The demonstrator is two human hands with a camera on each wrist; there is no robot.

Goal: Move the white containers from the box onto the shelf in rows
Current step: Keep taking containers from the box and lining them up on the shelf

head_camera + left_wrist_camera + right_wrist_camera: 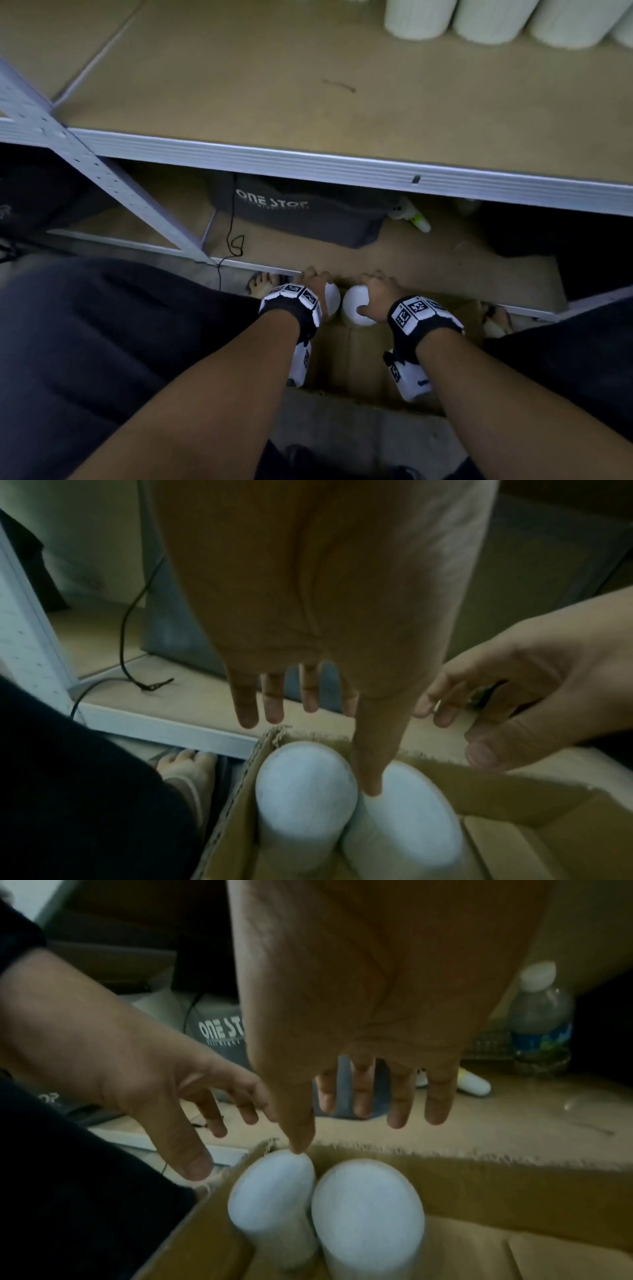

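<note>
Two white containers (304, 791) (404, 818) stand upright side by side in the far left corner of the open cardboard box (514, 804). My left hand (315, 279) hovers over the left container (332, 298) with fingers spread and straight, and its thumb (369, 764) points down between the two. My right hand (376, 287) is over the right container (356, 305), fingers spread, thumb (298, 1123) reaching down to the tops. Neither hand grips anything. Several white containers (486, 20) stand in a row at the back right of the shelf (308, 164).
On the lower shelf lie a dark bag (301, 212) printed ONE STOP, a black cable (233, 240), a small white and yellow bottle (411, 214) and a water bottle (541, 1020). A metal shelf post (102, 178) slants at left. A sandalled foot (262, 286) stands beside the box.
</note>
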